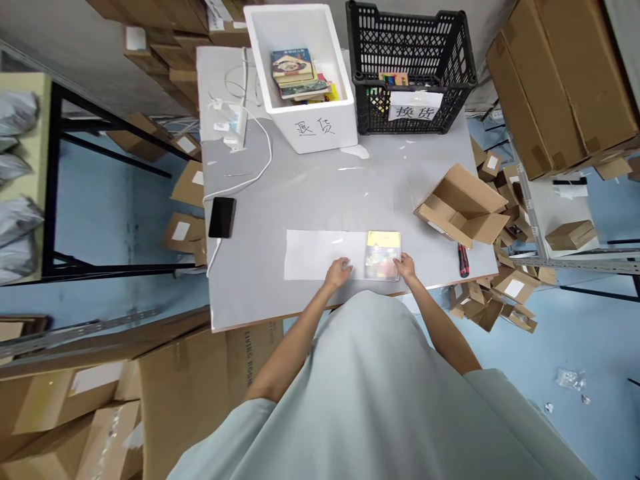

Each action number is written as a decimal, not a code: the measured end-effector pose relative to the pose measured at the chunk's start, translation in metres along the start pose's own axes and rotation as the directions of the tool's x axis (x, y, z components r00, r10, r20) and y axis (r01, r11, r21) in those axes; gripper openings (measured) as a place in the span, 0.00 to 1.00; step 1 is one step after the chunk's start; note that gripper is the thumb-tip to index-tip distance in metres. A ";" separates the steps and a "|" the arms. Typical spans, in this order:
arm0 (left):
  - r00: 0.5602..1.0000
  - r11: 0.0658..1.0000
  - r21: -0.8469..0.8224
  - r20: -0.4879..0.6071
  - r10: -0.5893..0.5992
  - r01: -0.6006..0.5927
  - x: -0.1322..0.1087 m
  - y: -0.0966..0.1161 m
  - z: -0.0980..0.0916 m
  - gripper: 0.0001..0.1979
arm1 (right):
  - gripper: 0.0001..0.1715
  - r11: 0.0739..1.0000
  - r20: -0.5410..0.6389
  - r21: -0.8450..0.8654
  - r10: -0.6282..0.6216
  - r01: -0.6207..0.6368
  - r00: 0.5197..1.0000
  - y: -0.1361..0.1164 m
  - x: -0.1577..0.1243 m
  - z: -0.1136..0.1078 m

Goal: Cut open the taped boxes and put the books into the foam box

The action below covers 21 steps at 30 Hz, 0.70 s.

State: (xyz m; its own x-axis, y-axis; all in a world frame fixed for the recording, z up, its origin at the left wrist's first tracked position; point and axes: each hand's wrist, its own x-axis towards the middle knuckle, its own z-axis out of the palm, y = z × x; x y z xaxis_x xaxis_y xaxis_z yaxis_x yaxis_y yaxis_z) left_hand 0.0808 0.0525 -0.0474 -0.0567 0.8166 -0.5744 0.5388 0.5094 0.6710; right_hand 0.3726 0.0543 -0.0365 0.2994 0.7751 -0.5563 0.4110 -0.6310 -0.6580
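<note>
A shallow, flat booklet or pack with a yellow top and a coloured picture point(383, 256) lies near the table's front edge; its shine suggests clear plastic. Under its left side a white sheet point(311, 256) stretches out flat. My right hand point(406, 267) grips the booklet at its right edge, thumb and fingers at the border. Over the front part of the sheet rests my left hand point(339, 272), a short way left of the booklet. Its fingers are loosely bent, with a gap between thumb and forefinger and nothing visible in them.
An opened cardboard box point(463, 207) and a red-black cutter point(463, 261) lie at right. Behind stand a white foam box point(315, 127) with books and a black crate point(413, 73). A phone point(222, 217) and power strip point(239, 127) are left. Cartons point(183, 393) crowd the floor.
</note>
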 end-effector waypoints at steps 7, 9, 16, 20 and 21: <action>0.994 0.989 -0.101 0.028 -0.109 0.112 0.006 -0.011 -0.004 0.18 | 0.16 0.989 0.093 -0.135 -0.042 0.055 0.995 -0.024 -0.001 0.039; 0.989 0.979 -0.145 0.046 -0.141 0.147 0.007 -0.010 0.000 0.19 | 0.18 0.983 0.104 -0.170 -0.051 0.068 0.993 -0.030 -0.005 0.048; 0.985 0.955 -0.245 0.059 -0.159 0.169 0.007 0.007 0.009 0.22 | 0.23 0.973 0.122 -0.219 -0.051 0.077 0.991 -0.037 -0.018 0.043; 0.998 0.961 -0.271 0.059 -0.036 0.051 -0.004 0.028 0.020 0.24 | 0.21 0.978 0.136 -0.168 -0.101 0.123 0.986 -0.042 -0.024 0.027; 0.998 0.961 -0.277 0.069 0.009 0.010 -0.009 0.035 0.026 0.24 | 0.23 0.983 0.123 -0.125 -0.119 0.134 0.985 -0.043 -0.027 0.023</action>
State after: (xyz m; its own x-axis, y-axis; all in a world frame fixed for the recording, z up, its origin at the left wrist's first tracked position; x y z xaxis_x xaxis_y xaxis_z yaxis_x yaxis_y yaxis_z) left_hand 0.1223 0.0562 -0.0311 0.0060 0.8006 -0.5992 0.2847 0.5730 0.7685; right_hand 0.3268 0.0599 -0.0048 0.1403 0.8347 -0.5325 0.5519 -0.5125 -0.6578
